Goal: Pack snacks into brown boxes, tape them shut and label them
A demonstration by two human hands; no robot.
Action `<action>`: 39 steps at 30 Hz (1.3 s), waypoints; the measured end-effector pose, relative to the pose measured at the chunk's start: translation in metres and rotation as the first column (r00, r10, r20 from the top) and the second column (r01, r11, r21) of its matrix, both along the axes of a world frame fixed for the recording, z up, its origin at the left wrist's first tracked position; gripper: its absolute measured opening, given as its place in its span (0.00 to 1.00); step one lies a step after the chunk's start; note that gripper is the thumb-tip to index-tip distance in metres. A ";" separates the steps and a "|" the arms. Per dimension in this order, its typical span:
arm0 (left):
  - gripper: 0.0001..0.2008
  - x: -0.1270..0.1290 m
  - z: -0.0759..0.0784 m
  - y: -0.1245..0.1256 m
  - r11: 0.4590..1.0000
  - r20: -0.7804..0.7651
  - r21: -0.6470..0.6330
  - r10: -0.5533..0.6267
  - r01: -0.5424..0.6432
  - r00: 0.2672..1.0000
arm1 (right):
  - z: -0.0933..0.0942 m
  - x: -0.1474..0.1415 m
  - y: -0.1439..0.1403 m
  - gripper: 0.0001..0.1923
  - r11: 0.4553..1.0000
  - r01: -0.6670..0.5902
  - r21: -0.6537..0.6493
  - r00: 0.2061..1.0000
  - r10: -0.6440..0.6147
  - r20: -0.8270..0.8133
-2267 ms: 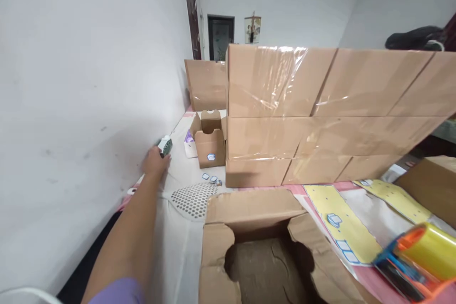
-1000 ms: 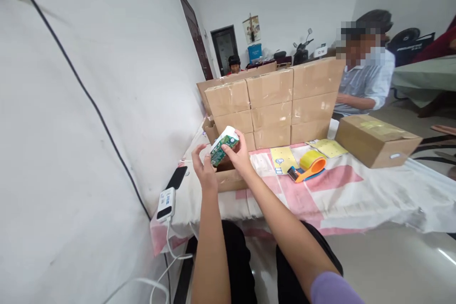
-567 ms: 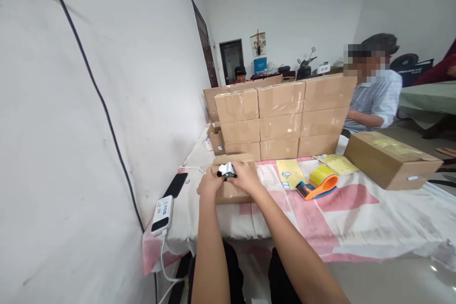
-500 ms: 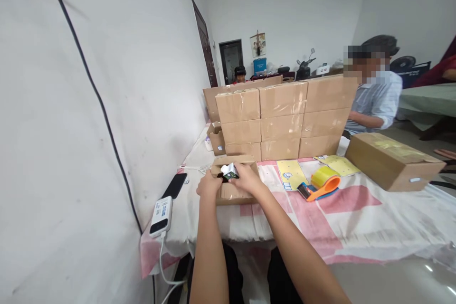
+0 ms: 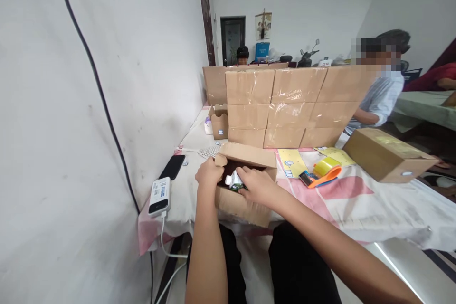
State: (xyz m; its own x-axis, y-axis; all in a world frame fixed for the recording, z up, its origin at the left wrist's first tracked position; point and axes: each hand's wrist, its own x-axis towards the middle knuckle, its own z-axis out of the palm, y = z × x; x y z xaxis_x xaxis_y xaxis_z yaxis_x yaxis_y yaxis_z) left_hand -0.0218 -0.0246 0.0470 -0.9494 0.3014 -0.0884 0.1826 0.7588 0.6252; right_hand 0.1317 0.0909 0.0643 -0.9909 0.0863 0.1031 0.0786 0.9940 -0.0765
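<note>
An open cardboard box (image 5: 245, 209) lies before me at the table's near edge, its flaps spread. My left hand (image 5: 208, 173) is closed on the box's left flap, thumb towards the inside. Over the opening, my right hand (image 5: 256, 183) grips a small white-and-green carton (image 5: 235, 180) with a white cap. The carton lies tilted, cap to the left, partly within the box. My fingers cover its right part. The box's interior is dark, and what else it holds cannot be made out.
Behind stands a wall of taped cartons (image 5: 292, 109). On the right are an orange tape dispenser (image 5: 326, 173), yellow printed sheets (image 5: 290, 161) and a closed carton (image 5: 388, 156). A power bank (image 5: 159, 194) and phone (image 5: 172, 167) lie left. A person (image 5: 379, 85) sits at the far right.
The box has turned and its near and far flaps now spread wider. The carton in my right hand has tipped over to the left. My left hand has stayed at the box's left side.
</note>
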 end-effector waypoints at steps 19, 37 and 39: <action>0.12 0.030 -0.005 -0.030 0.915 0.315 0.397 -0.205 0.068 0.927 | -0.026 -0.045 0.018 0.28 0.898 -0.196 0.393 0.965 0.105 0.242; 0.18 0.011 -0.010 -0.011 0.867 0.215 0.489 -0.231 0.100 0.949 | 0.024 0.010 0.087 0.19 0.789 0.079 -0.610 0.871 -0.353 -0.343; 0.18 0.015 -0.009 -0.008 0.848 0.195 0.518 -0.250 0.116 0.948 | 0.003 0.013 0.104 0.20 0.631 0.241 -0.738 0.769 -0.588 -0.252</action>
